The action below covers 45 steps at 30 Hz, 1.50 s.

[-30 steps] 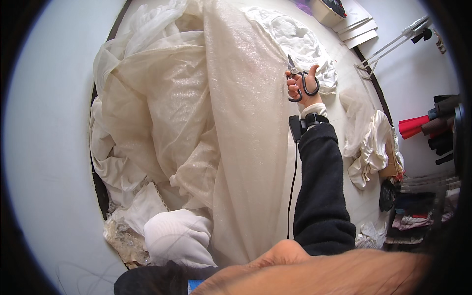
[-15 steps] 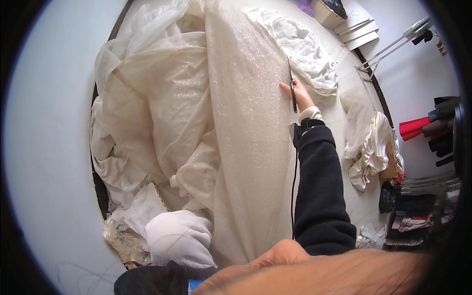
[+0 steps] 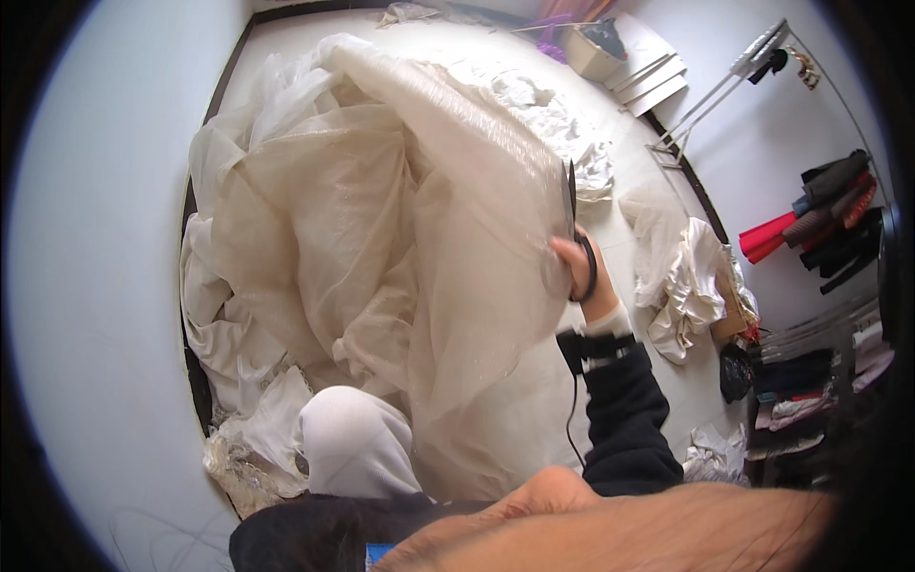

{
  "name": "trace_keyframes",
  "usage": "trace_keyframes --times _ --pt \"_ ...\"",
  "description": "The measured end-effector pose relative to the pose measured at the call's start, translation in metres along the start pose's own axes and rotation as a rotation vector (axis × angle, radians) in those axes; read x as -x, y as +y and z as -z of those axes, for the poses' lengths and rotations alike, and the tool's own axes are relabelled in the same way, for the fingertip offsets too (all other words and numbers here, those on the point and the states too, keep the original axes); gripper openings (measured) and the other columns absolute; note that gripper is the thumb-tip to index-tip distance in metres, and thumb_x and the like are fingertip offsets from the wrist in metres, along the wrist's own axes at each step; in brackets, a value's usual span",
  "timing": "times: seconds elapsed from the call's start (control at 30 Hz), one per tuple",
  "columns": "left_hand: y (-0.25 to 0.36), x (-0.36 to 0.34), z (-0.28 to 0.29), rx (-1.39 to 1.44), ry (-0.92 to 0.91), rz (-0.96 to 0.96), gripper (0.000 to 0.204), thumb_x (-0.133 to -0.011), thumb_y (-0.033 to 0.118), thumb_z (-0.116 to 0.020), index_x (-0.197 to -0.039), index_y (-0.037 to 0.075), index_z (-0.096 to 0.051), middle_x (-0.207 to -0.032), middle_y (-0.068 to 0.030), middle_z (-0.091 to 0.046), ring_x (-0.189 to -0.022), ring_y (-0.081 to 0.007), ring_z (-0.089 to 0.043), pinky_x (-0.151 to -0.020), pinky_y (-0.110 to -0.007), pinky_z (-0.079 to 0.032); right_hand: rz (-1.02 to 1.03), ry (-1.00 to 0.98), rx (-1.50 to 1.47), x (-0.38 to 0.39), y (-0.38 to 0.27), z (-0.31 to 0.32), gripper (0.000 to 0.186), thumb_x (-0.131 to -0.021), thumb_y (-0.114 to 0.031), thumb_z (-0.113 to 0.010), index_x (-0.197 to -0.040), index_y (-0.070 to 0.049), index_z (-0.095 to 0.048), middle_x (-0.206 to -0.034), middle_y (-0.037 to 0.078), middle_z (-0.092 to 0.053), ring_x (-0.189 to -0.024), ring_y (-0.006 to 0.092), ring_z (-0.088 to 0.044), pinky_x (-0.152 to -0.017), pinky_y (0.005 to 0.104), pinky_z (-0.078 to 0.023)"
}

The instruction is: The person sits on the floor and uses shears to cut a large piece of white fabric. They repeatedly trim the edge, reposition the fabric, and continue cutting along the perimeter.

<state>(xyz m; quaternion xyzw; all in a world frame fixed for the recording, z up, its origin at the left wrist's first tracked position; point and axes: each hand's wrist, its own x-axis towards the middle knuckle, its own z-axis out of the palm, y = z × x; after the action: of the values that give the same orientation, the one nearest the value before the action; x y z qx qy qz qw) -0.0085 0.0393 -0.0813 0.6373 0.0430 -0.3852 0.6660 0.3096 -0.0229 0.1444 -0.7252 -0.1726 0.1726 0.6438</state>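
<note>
My right hand [image 3: 593, 278] is closed around the handles of a pair of black-handled scissors [image 3: 571, 202], whose blades point away from me. The scissors lie along the right edge of a large sheer, cream, glittery fabric [image 3: 477, 276]. My thumb is beside that edge; whether it also pinches the cloth I cannot tell. The fabric spreads in deep folds to the left, and its far part is drawn into a slanting, slightly blurred fold. My left hand is out of view.
White crumpled cloth [image 3: 596, 167] lies beyond the hand, and more cream cloth [image 3: 691, 296] to its right. Further right are a garment rack [image 3: 710, 100], hanging dark clothes [image 3: 839, 229] and a black bag [image 3: 735, 372]. A beige bin [image 3: 589, 59] and white boards [image 3: 643, 71] stand far off.
My right hand and the scissors have come nearer to me. The fabric's right side has lifted and shifted, its far part now folding diagonally. The view has tilted slightly.
</note>
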Motion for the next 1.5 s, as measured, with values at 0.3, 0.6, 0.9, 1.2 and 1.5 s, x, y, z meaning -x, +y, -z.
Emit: trace_keyframes --times 0.3,0.6,0.9,1.2,1.5 --pt "-0.023 0.05 -0.062 -0.145 -0.077 -0.117 0.03 -0.082 0.032 -0.061 -0.095 0.006 -0.068 -0.096 -0.0154 -0.067 -0.09 -0.0227 -0.064 -0.082 -0.034 -0.048 -0.223 0.236 -0.224 0.36 -0.055 -0.055 0.042 -0.076 -0.007 -0.058 -0.116 0.003 -0.053 -0.097 0.006 -0.062 -0.085 0.0137 -0.056 -0.076 0.0266 -0.045" --pt "0.009 0.079 -0.041 -0.178 -0.051 -0.689 0.03 -0.082 0.033 -0.061 -0.095 0.006 -0.068 -0.096 -0.0159 -0.067 -0.09 -0.0232 -0.064 -0.082 -0.034 -0.048 -0.291 0.339 -0.19 0.381 0.122 -0.104 0.031 -0.081 -0.012 -0.061 -0.105 0.006 -0.054 -0.09 0.008 -0.061 -0.078 0.013 -0.055 -0.07 0.0254 -0.045" --pt "0.075 0.129 -0.027 -0.605 0.609 -0.51 0.041 -0.075 0.035 -0.07 -0.099 0.003 -0.063 -0.088 -0.0148 -0.063 -0.072 -0.0265 -0.063 -0.067 -0.036 -0.05 -0.303 0.306 -0.273 0.363 0.124 -0.112 0.032 -0.08 -0.012 -0.065 -0.106 0.005 -0.055 -0.08 -0.002 -0.057 -0.068 0.0038 -0.047 -0.06 0.0199 -0.041" --pt "0.057 0.078 -0.04 -0.174 0.466 -0.279 0.051 -0.075 0.031 -0.074 -0.108 -0.004 -0.054 -0.095 -0.0161 -0.062 -0.089 -0.0208 -0.06 -0.079 -0.032 -0.048 -0.229 0.231 -0.168 0.369 0.133 -0.108 0.024 -0.083 -0.013 -0.06 -0.102 0.0 -0.052 -0.071 -0.002 -0.052 -0.064 0.0045 -0.046 -0.054 0.0201 -0.038" --pt "0.049 0.087 -0.037 0.061 0.42 -0.36 0.042 -0.082 0.026 -0.067 -0.107 -0.005 -0.054 -0.096 -0.0146 -0.063 -0.091 -0.0192 -0.06 -0.08 -0.032 -0.048 -0.406 0.024 -0.514 0.369 0.104 -0.103 0.02 -0.095 -0.025 -0.042 -0.097 -0.006 -0.045 -0.068 0.005 -0.053 -0.055 0.0105 -0.05 -0.049 0.0218 -0.04"
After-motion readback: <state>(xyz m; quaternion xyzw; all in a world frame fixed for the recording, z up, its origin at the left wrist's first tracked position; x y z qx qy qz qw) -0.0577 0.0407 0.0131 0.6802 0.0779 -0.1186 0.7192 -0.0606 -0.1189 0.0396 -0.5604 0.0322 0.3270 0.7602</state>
